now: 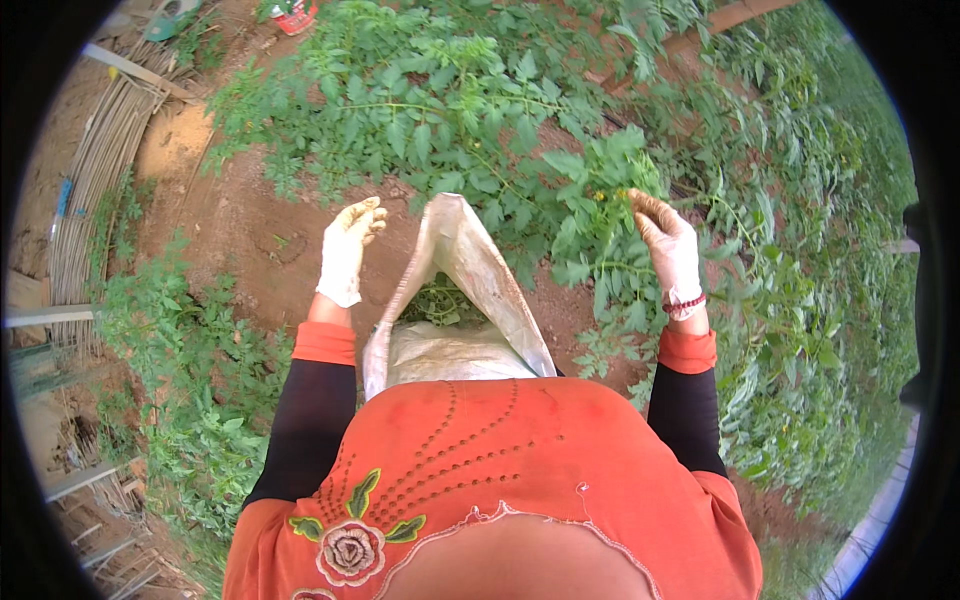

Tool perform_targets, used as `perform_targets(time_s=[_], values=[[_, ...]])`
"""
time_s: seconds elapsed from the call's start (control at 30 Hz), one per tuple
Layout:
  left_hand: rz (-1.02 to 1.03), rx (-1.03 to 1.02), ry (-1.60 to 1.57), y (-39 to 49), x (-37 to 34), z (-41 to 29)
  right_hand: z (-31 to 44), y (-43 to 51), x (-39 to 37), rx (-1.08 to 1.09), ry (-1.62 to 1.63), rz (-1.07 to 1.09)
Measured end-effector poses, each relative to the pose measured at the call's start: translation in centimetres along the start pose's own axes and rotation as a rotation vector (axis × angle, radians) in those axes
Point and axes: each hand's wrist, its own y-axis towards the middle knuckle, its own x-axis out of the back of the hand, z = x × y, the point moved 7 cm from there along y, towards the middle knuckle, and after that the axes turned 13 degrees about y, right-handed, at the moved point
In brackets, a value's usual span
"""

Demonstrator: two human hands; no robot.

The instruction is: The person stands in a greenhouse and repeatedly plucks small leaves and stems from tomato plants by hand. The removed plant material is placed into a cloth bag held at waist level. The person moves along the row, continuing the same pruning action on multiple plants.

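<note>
My left hand (350,236), in a thin white glove stained yellowish at the fingertips, hovers over bare soil with its fingers loosely bent and nothing visible in them. Over to the right, my right hand (666,236), gloved the same way and with a red bead bracelet (684,304) at the wrist, has its fingertips at the leafy top of a tomato plant (611,169) with small yellow flowers. Whether the fingers pinch a shoot or only meet the leaves is unclear. Between my hands, against my front, hangs a whitish woven sack (491,289), its mouth gaping, with green cuttings (442,301) inside.
Tomato plants (420,97) spread ahead, and dense foliage (802,322) lines the right. More plants (195,360) grow at the left. Along the left edge lie a reed mat (105,157) and pale slats (52,315). A red-and-white bucket (294,16) stands at the far left.
</note>
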Motion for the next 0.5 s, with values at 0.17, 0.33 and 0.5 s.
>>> perform_targets(time_s=[0.17, 0.33, 0.5], values=[[0.042, -0.064, -0.048, 2.2, 1.1, -0.2, -1.0, 1.4, -4.3, -0.100, 0.005, 0.076], [0.059, 0.002, -0.052, 7.1, 4.6, -0.1, -1.1, 4.1, -10.9, -0.067, 0.025, 0.150], [0.205, -0.089, -0.053, 14.9, 5.7, -1.9, 0.6, 10.7, -18.6, 0.072, 0.022, 0.011]])
